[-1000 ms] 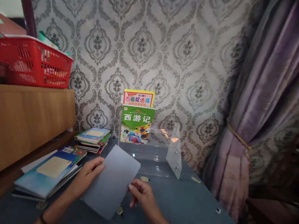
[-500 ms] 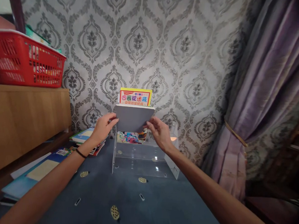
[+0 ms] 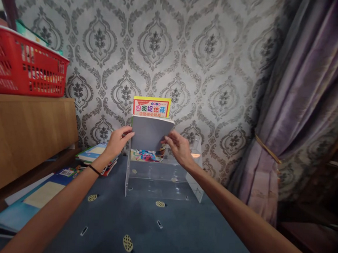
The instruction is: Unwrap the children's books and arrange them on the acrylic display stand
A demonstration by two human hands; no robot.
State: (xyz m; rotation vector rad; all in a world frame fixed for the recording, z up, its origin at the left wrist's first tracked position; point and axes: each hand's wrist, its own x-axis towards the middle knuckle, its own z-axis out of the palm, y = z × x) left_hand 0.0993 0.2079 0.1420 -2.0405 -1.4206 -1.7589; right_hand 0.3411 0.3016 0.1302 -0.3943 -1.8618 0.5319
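Note:
Between my two hands is a grey-covered book (image 3: 149,133), held upright with its pale page edges on top. My left hand (image 3: 119,140) pinches its left edge, and my right hand (image 3: 179,147) grips its right edge. Behind it a colourful picture book (image 3: 152,107) with a yellow top and red border stands in a clear acrylic rack (image 3: 156,188). The lower part of that cover shows beneath the grey book. The rack's lower tiers are see-through, and the patterned cloth shows through them.
A dark blue cloth (image 3: 151,236) covers the surface. To the left lie a stack of books (image 3: 94,154) and a spread of books (image 3: 43,195). A red basket (image 3: 29,64) sits on a wooden cabinet (image 3: 28,129). A purple curtain (image 3: 280,129) hangs at right.
The grey book has tilted slightly, its right top corner now lower than the left, and more of its face shows. Both hands keep their hold. The view has shifted a little.

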